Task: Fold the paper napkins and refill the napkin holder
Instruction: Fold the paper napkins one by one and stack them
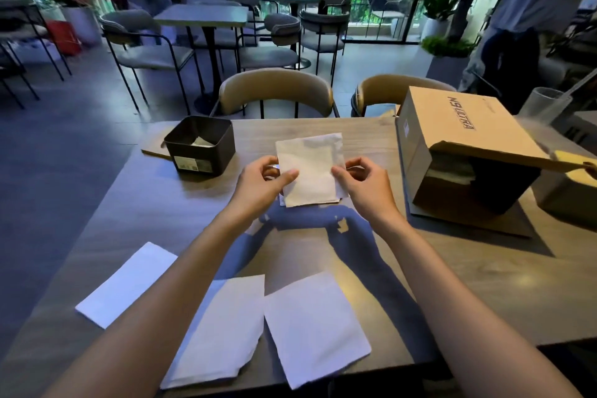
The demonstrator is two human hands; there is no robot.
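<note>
The bench (484,284) runs out of view at the right and near edges. On its right side a cardboard box (465,136) lies tipped, its open mouth dark; pale sheets show inside but are hard to make out. Three flat napkins lie near the front edge: the left napkin (126,284), the middle napkin (223,333), partly hidden by the left forearm, and the right napkin (315,329). At the far left stands the black napkin holder (202,147), open-topped, with a little white paper barely visible inside. Both arms reach forward over the bench. The left hand (263,179) and right hand (365,182) each pinch a side edge of the folded napkin (310,168), thumbs on top, fingers curled behind and mostly hidden. It is held above the middle of the bench, between holder and box.
</note>
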